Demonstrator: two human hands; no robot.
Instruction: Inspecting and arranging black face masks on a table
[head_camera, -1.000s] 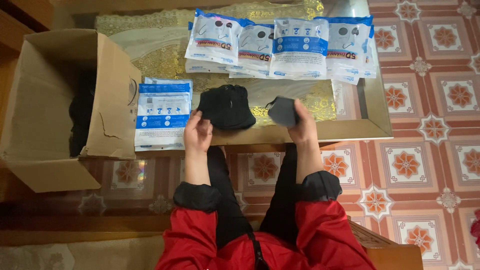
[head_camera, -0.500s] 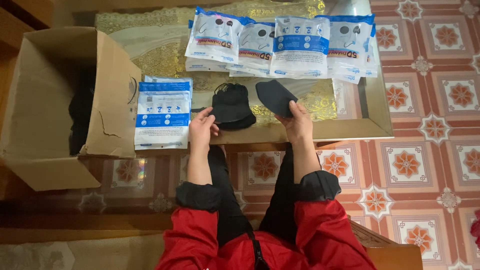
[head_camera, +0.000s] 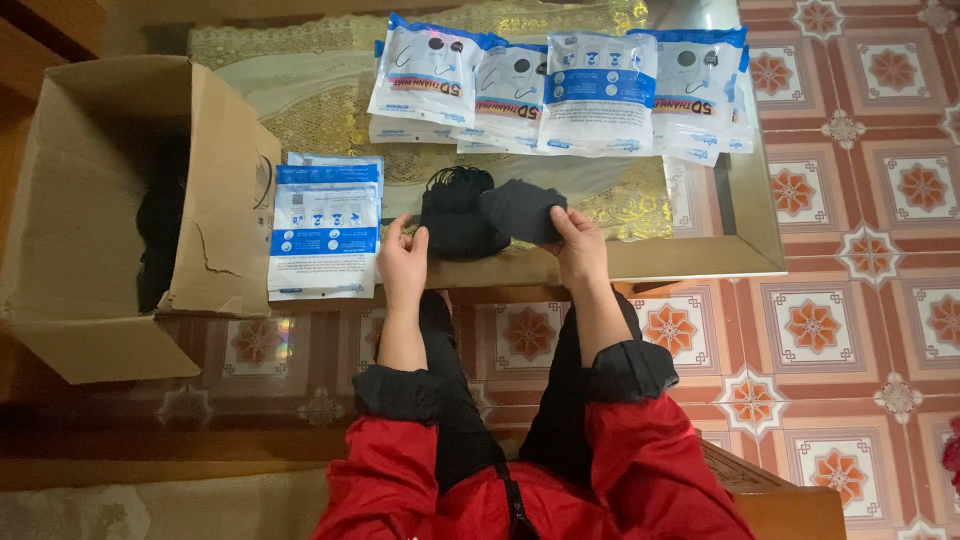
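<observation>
Head view: the right hand (head_camera: 578, 248) pinches a single black fabric mask (head_camera: 520, 210) between thumb and fingers, just right of the black mask stack (head_camera: 455, 212) on the glass table (head_camera: 740, 255). The left hand (head_camera: 402, 262), fingers loosely curled and empty, rests at the stack's near-left edge. Steadying the stack there looks wise. The blue-and-white flat packets (head_camera: 325, 235) and the cardboard box (head_camera: 100, 200) crowd the left; the table's right side offers room.

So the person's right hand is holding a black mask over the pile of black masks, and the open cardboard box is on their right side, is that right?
Not quite. The cardboard box stands on the person's left side, beside the blue and white packet, as the head view shows. The rest holds: the right hand holds a black mask over the pile of black masks.
</observation>
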